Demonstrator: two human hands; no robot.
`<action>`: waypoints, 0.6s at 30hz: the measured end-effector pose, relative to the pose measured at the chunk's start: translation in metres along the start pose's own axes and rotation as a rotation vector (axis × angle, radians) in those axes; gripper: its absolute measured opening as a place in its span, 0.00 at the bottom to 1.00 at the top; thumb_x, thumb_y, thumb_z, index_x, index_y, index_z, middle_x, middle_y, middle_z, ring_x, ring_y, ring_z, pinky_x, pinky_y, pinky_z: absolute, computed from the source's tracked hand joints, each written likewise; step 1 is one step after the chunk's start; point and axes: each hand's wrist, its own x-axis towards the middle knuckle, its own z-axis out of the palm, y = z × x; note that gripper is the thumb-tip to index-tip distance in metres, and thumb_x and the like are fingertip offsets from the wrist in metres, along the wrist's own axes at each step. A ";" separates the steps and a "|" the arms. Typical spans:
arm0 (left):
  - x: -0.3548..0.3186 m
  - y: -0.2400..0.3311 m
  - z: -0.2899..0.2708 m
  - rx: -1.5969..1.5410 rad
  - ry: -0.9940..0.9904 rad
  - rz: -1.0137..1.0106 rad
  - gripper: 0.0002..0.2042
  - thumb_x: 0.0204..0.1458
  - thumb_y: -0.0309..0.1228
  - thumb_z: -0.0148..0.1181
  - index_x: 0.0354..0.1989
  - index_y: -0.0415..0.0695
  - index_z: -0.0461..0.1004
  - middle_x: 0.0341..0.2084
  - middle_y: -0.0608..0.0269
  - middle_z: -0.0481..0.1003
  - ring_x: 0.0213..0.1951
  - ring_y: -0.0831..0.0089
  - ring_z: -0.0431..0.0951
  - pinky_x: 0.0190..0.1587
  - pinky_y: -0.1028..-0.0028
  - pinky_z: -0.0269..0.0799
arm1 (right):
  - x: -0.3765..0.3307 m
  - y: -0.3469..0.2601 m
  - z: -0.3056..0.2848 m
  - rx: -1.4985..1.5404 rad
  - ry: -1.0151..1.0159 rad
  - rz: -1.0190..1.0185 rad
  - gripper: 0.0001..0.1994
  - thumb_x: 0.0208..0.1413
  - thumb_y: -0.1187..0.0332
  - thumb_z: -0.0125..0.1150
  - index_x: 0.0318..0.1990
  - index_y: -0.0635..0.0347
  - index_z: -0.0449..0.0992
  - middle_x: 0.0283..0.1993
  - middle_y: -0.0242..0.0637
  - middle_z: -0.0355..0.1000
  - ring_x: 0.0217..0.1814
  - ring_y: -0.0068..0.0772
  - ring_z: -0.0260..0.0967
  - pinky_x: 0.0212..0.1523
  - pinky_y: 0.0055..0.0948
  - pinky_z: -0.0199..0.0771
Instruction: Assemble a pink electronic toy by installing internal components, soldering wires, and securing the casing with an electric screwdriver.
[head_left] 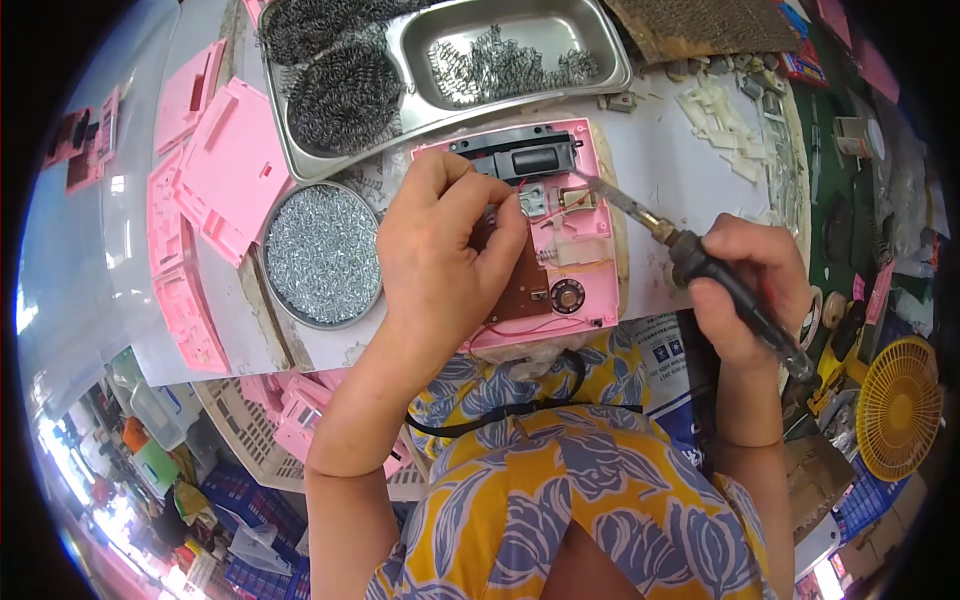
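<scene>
A pink plastic housing (608,262) lies on the table in front of me, with a brown board (520,275), a small motor (576,199) and a black plastic part (535,160) in it. My left hand (445,235) is over the housing's left side. Its thumb and forefinger are pinched together, and a thin red wire (521,185) shows at their tips. My right hand (755,285) grips a soldering iron (715,270) by its black handle. The iron's tip reaches the upper right of the housing, beside the black part. Whether it touches anything I cannot tell.
A steel tray (510,22) of dark springs stands at the back. Left of the housing is a round dish (322,322) full of small screws. Pink panels (235,160) lie farther left. White plastic pieces (722,125) sit back right; a yellow fan (900,408) is at far right.
</scene>
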 end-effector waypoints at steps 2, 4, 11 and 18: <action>-0.001 -0.002 0.002 -0.009 0.040 0.011 0.04 0.45 0.22 0.69 0.28 0.41 0.78 0.28 0.61 0.70 0.24 0.66 0.73 0.27 0.69 0.71 | 0.004 0.000 0.002 -0.015 -0.090 -0.021 0.17 0.50 0.75 0.71 0.48 0.65 0.75 0.31 0.35 0.76 0.25 0.18 0.66 0.27 0.19 0.65; -0.002 -0.005 0.002 0.017 0.058 0.042 0.04 0.45 0.22 0.68 0.28 0.41 0.78 0.28 0.61 0.70 0.24 0.66 0.73 0.27 0.69 0.71 | 0.008 0.006 0.009 -0.036 -0.089 -0.051 0.16 0.49 0.73 0.73 0.45 0.63 0.77 0.27 0.34 0.75 0.21 0.20 0.66 0.23 0.19 0.63; -0.001 -0.005 0.002 0.017 0.054 0.024 0.05 0.45 0.22 0.69 0.28 0.41 0.78 0.28 0.61 0.70 0.25 0.66 0.74 0.27 0.69 0.71 | 0.019 0.009 0.018 -0.167 -0.123 -0.136 0.14 0.48 0.72 0.73 0.43 0.61 0.78 0.25 0.33 0.75 0.20 0.24 0.68 0.22 0.22 0.64; -0.002 -0.006 0.004 0.004 0.074 0.022 0.04 0.45 0.22 0.68 0.28 0.41 0.78 0.29 0.61 0.70 0.24 0.66 0.74 0.26 0.69 0.71 | 0.022 0.008 0.018 -0.212 -0.182 -0.139 0.15 0.46 0.73 0.74 0.43 0.60 0.79 0.25 0.33 0.74 0.21 0.27 0.68 0.22 0.24 0.64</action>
